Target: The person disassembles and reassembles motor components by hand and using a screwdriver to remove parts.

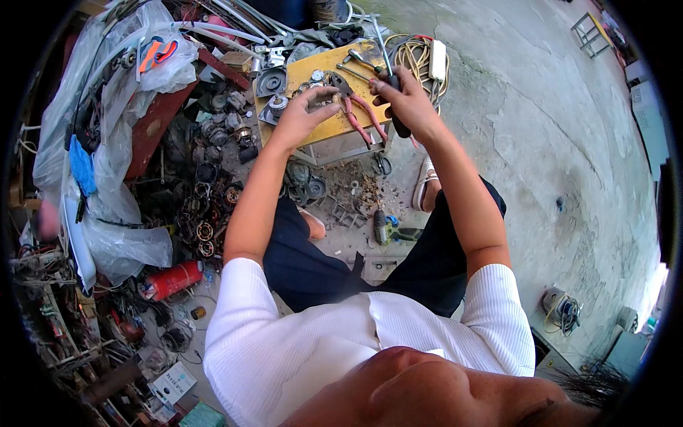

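My left hand [307,115] is over the yellow-topped stool [307,65], its thumb and fingers curved toward each other around a small piece I cannot make out. My right hand [409,103] is wrapped round the black grip of a hammer [384,46], whose long metal shaft points away from me. Between the hands, cutters with red handles [361,114] lie on the stool, their handles spread toward me. Beyond them rest two smaller metal-shafted tools [363,60]. Round metal parts [276,103] and a square grey housing [271,82] sit at the stool's left side.
Dismantled motor parts [206,213] pile up on the left, with plastic sheeting [114,178] and a red cylinder [173,280]. A green and black power drill [384,229] lies on the floor between my feet. Coiled cable [409,57] lies behind the stool's right side.
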Motion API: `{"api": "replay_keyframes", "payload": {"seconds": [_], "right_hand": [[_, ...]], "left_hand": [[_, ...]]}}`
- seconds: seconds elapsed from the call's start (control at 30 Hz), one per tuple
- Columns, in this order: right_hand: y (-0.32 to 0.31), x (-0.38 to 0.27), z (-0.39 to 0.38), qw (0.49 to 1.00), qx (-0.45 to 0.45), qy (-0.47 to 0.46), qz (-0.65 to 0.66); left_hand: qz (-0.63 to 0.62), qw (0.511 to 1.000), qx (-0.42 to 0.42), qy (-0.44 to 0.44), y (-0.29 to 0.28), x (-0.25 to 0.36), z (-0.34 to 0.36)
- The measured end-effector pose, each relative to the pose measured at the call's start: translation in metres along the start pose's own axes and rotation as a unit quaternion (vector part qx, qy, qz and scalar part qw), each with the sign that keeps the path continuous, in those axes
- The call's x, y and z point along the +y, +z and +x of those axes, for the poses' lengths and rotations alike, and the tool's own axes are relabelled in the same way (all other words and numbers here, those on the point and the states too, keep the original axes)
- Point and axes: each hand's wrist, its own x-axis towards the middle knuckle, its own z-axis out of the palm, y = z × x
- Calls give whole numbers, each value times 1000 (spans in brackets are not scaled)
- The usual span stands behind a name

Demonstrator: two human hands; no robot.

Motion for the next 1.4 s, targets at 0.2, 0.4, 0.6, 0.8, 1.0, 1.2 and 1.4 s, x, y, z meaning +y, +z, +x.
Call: {"api": "replay_keyframes", "payload": {"seconds": [0.2,0.4,0.6,0.8,1.0,1.2,1.4], "right_hand": [[19,14,-6,994,-84,41,-51],[36,21,-9,994,-82,71,-31],[42,30,-11,982,-90,-36,-164],[45,32,-11,961,-75,-66,-259],[43,43,-8,943,-63,-159,-287],[34,38,-2,979,-107,-11,-174],[33,38,-2,982,-85,8,-171]], "left_hand": [[-382,919,-67,-67,21,-5,-34],[-269,963,25,-12,26,-27,-33],[-166,983,71,27,24,-31,-38],[-64,989,120,58,20,-13,-49],[8,983,146,111,23,-17,-46],[-70,988,129,43,23,-23,-44],[-123,983,133,30,27,-25,-42]]}}
